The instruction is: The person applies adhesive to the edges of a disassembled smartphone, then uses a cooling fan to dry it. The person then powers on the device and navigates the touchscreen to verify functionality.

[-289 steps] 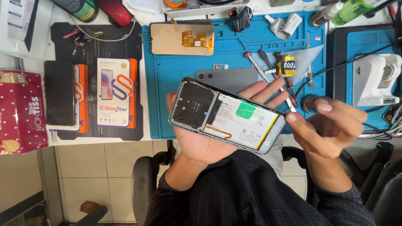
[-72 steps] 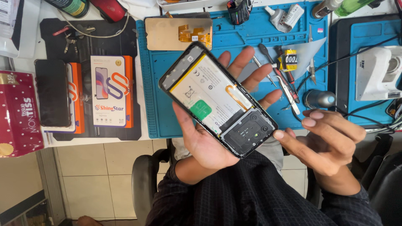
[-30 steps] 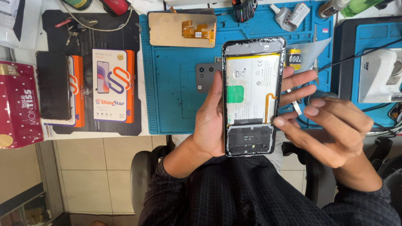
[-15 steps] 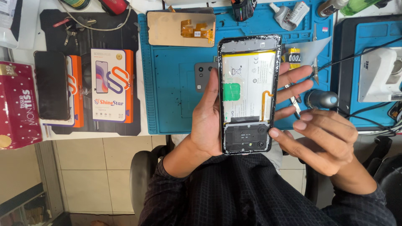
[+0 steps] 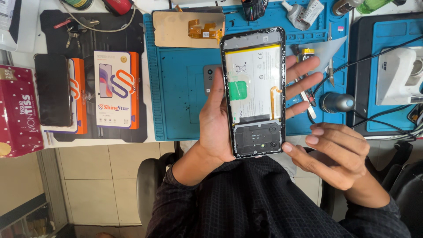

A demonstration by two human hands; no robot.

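We hold the opened smartphone [image 5: 254, 92] upright above the blue repair mat [image 5: 176, 88], our left hand [image 5: 220, 123] cradling it from behind, thumb along its left edge and fingers spread wide past its right. Seconds ago the phone lay tilted across the palm with its black lower cover towards us on the right; it now stands straight, battery and green tab facing up. Our right hand [image 5: 339, 154], which a second ago pinched a small tool at the phone's right edge, has dropped below and to the right, fingers loosely curled and holding nothing, one fingertip just beside the phone's lower right corner. The inspection looks to have given way to a pause in tool work. At left, a white and orange rectangular screen box [image 5: 115, 96] lies on a black mat beside a dark phone [image 5: 53, 96], and a red tissue box [image 5: 18, 112] sits at the edge. A tan display panel [image 5: 187, 28] rests at the mat's top.
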